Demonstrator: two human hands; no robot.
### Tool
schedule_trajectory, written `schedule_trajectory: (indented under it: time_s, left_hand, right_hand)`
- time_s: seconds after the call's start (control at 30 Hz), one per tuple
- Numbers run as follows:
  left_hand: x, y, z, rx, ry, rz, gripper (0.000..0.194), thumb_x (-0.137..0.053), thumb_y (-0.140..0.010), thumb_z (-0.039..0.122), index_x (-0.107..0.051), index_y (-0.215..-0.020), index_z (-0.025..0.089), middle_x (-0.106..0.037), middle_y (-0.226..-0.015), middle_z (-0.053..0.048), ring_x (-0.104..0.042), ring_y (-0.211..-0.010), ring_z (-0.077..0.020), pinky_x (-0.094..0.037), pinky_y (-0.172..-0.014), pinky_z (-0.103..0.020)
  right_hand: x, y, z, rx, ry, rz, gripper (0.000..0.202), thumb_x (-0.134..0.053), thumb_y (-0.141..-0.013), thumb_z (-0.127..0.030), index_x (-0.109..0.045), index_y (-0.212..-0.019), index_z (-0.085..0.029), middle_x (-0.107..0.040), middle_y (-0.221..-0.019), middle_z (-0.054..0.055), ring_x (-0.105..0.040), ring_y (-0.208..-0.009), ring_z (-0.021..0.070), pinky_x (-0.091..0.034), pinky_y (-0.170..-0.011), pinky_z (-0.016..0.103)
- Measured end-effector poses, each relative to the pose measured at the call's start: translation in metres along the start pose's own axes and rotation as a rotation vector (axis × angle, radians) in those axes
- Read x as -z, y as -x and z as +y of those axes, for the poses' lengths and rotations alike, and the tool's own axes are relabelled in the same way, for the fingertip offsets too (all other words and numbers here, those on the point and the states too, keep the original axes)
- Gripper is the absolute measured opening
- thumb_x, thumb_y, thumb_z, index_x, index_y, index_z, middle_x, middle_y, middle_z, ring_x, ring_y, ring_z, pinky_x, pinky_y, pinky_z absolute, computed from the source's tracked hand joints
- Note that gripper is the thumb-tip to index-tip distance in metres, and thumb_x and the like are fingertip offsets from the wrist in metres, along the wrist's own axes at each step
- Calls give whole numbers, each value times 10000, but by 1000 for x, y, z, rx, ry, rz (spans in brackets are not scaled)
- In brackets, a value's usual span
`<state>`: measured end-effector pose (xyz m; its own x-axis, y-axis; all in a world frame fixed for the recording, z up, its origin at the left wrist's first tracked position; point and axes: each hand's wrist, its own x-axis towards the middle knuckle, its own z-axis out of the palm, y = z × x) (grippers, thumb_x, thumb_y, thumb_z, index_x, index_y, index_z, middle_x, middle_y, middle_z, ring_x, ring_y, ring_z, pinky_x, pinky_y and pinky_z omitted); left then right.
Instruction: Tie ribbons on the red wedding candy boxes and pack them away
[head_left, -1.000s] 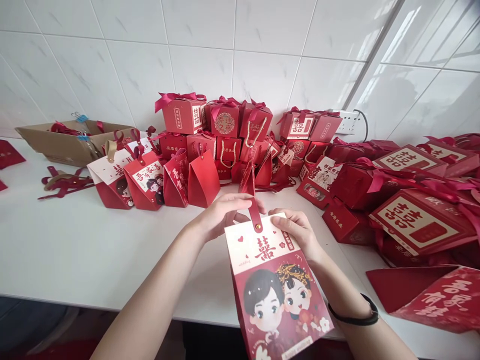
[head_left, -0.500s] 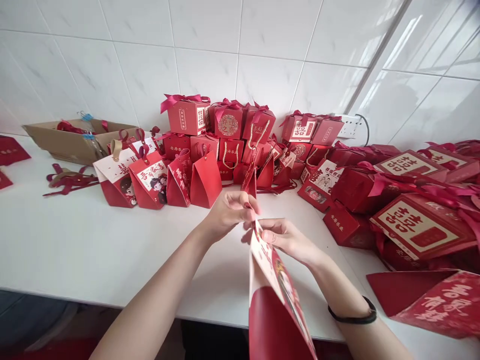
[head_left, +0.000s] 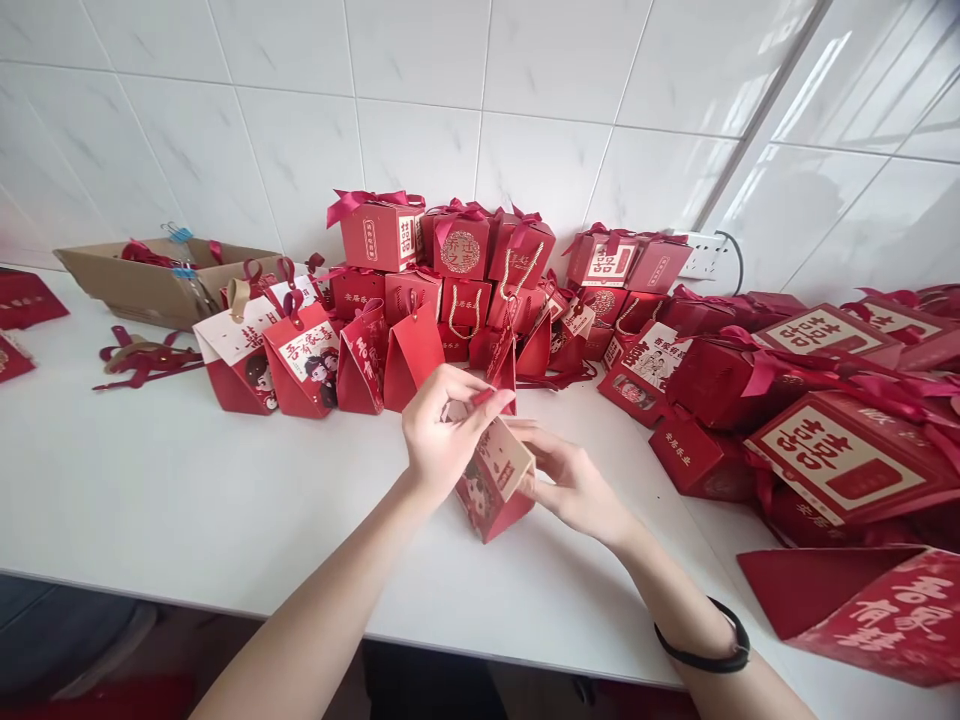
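A small red and cream paper gift box (head_left: 495, 475) with a cartoon print is between my hands, tilted over the white table. My left hand (head_left: 442, 430) is closed at the top of it, thumb and fingers pinching a short red strap (head_left: 484, 396). On the box's right side my right hand (head_left: 577, 485) grips the edge near the cream flap, its fingers partly hidden behind. Just beyond stand similar finished-looking gift boxes with looped straps, such as a plain red one (head_left: 415, 355) and one with a printed couple (head_left: 304, 365).
Stacked red boxes with ribbons (head_left: 457, 245) line the tiled wall, and more boxes (head_left: 840, 455) pile up on the right. A cardboard carton (head_left: 120, 285) and loose straps (head_left: 142, 358) lie at the left. A red folded box (head_left: 862, 610) is near the right front. A power strip (head_left: 701, 258) sits behind.
The gift box has swung from pointing toward me to a turned position farther out over the table. My left hand stays at the strap; my right hand has shifted from the top to its side.
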<state>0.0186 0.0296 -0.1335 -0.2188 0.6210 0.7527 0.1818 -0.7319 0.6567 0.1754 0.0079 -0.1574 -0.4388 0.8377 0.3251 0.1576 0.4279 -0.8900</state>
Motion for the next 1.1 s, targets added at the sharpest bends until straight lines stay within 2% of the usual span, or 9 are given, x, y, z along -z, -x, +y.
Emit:
schedule_trajectory:
  time_s: [0.07, 0.13, 0.27, 0.43, 0.6, 0.7, 0.87, 0.97, 1.1]
  left_hand:
    - [1, -2, -1, -49, 5, -69, 290, -717, -696, 349, -483, -593, 214, -615, -709, -9, -573, -720, -148, -457, -696, -288]
    - [3, -6, -3, -17, -6, -112, 238, -726, -680, 366, -548, -634, 216, -619, -723, -13, -572, -755, -157, -464, -707, -291]
    - [6, -16, -4, 323, 124, -237, 258, -720, -669, 403, -571, -688, 193, -590, -652, 7, -539, -602, -113, -423, -541, -233]
    - [7, -21, -4, 689, 441, -370, 332, -736, -631, 391, -488, -631, 171, -587, -621, 24, -551, -506, -97, -398, -461, -213]
    - [12, -22, -4, 849, 520, -440, 377, -764, -599, 342, -427, -617, 174, -575, -570, 41, -569, -467, -106, -384, -421, -203]
    - [12, -22, -4, 893, 550, -482, 407, -770, -591, 339, -397, -613, 179, -581, -571, 42, -559, -451, -101, -355, -393, -194]
    - [9, -21, -3, 833, 592, -453, 437, -779, -587, 310, -364, -585, 174, -556, -547, 65, -511, -422, -63, -380, -405, -180]
    - [9, -21, -3, 824, 576, -479, 380, -765, -617, 334, -420, -614, 175, -565, -569, 58, -519, -431, -70, -379, -396, -178]
    - [11, -22, -3, 814, 632, -553, 319, -655, -712, 458, -540, -668, 163, -586, -610, 10, -549, -488, -97, -411, -420, -194]
  right_hand:
    - [-1, -1, -3, -41, 30, 73, 239, -537, -836, -326, -677, -971, -186, -686, -1001, 67, -630, -882, 198, -512, -779, 329]
    - [1, 0, -5, -97, -3, 135, 216, -531, -812, -313, -689, -799, -167, -708, -809, 45, -635, -725, 186, -518, -652, 303]
    - [11, 2, -7, -195, -236, 169, 173, -665, -669, -331, -674, -646, -160, -685, -633, 29, -624, -567, 183, -517, -551, 304]
    - [17, 5, -9, -211, -348, 146, 155, -727, -595, -328, -692, -585, -177, -668, -562, 26, -617, -516, 185, -501, -486, 283]
    - [18, 7, -12, -234, -359, 105, 140, -726, -590, -321, -702, -579, -183, -674, -583, 32, -589, -490, 170, -489, -464, 276]
    - [19, 8, -12, -250, -385, 65, 146, -707, -601, -299, -677, -536, -172, -664, -579, 32, -554, -460, 143, -465, -441, 252]
    - [19, 10, -9, -241, -419, 63, 141, -702, -621, -295, -684, -548, -176, -647, -553, 22, -559, -468, 138, -444, -431, 230]
    - [18, 9, -6, -196, -422, 48, 132, -709, -635, -298, -698, -568, -185, -659, -569, 22, -578, -478, 139, -457, -449, 231]
    - [19, 7, -5, -156, -406, 11, 120, -706, -648, -295, -714, -588, -192, -676, -589, 27, -605, -498, 157, -475, -466, 248]
